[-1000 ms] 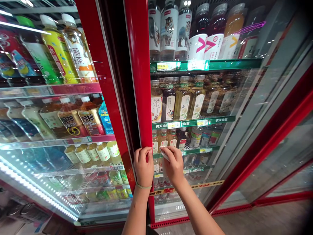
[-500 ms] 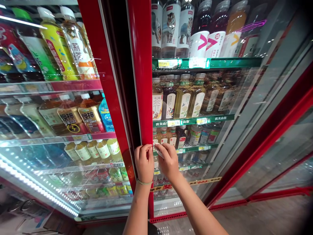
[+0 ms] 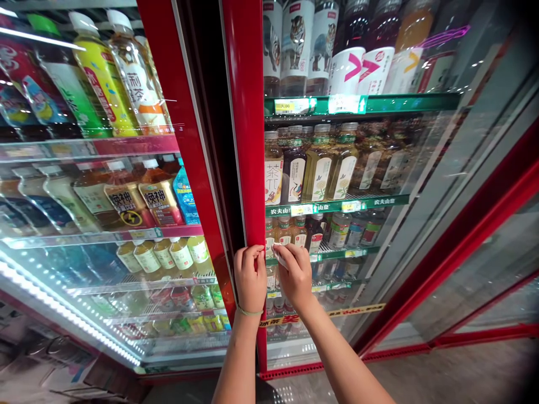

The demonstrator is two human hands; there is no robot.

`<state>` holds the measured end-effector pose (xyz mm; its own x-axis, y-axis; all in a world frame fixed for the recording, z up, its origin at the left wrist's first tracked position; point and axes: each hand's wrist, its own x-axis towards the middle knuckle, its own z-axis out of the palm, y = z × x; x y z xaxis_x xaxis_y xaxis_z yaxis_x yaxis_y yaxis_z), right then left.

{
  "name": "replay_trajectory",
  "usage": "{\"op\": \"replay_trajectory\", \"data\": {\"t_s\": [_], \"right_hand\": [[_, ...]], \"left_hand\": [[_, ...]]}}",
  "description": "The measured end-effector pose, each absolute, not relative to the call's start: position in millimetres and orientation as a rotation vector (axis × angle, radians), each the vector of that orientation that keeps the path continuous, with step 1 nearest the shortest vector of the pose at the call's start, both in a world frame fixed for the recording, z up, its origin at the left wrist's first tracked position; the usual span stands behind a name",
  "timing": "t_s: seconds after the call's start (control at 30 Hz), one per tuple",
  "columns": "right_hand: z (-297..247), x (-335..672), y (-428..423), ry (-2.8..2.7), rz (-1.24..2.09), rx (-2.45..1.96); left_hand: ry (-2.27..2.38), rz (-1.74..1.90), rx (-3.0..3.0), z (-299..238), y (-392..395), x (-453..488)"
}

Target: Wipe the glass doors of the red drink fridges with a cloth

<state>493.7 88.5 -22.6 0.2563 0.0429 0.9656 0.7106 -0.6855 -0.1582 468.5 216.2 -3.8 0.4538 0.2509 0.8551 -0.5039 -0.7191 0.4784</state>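
My left hand (image 3: 250, 276), a thin band at its wrist, is closed on the edge of a red refrigerator door frame (image 3: 247, 140). Close beside it on the right, my right hand (image 3: 295, 276) bends its fingers over a small white wad (image 3: 279, 257), against or just in front of the door's glass. It looks like a tissue or a cloth; the hand covers most of it. Through the glass, small bottles (image 3: 284, 227) stand on a shelf right behind my fingers.
Left of the dark gap stands another lit refrigerator section with a red frame (image 3: 168, 112) and rows of drink bottles (image 3: 126, 73). Larger bottles (image 3: 322, 163) fill shelves behind the right glass. A red rail (image 3: 455, 230) slants along the right side, above a grey floor (image 3: 421, 373).
My right hand has shifted slightly right with the white wad, away from the frame's edge. My left hand keeps its place on the frame. The whole view has moved a little.
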Motion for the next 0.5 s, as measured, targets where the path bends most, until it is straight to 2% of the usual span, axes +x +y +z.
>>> {"op": "replay_trajectory", "data": {"t_s": [0.13,0.3,0.5], "right_hand": [[-23.2,491.1,87.8,-0.776,-1.435,-2.002],[-22.3,490.3,88.8,-0.604,-1.553,-1.933],[-29.0,490.9,91.7,-0.675,-1.498,-1.990]], "left_hand": [[-0.207,1.327,1.992,-4.2,216.3,467.6],[-0.200,1.325,1.987,-4.7,216.0,467.6],[-0.196,1.300,1.994,-4.0,216.6,466.5]]}}
